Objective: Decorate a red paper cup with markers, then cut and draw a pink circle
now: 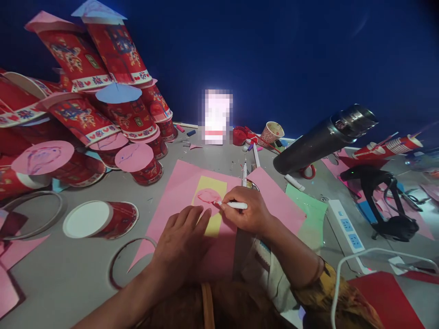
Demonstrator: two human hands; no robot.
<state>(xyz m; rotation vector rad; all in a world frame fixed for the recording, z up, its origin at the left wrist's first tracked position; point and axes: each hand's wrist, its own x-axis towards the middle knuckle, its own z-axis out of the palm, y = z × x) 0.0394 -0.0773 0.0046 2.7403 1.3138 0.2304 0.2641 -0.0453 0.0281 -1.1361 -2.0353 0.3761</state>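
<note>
My right hand [246, 208] is closed around a white marker pen [237, 205], its tip resting at the edge of a pink drawn oval. That oval sits on a small yellow paper [216, 185], which lies over a larger pink sheet [178, 183]. My left hand [183, 235] lies flat with fingers stretched out, its fingertips on the lower left of the yellow paper. To the left of that hand are a ring [115, 269] and a red paper cup [121, 219] lying on its side, white base toward me.
Red patterned cups with paper discs and cones are stacked at left [126, 109]. A glowing screen [216, 116] stands at the back. On the right are a dark flask [318, 139], a power strip [348, 233], green paper [308, 210] and a black stand [380, 201]. A white cable [338, 283] loops near my right arm.
</note>
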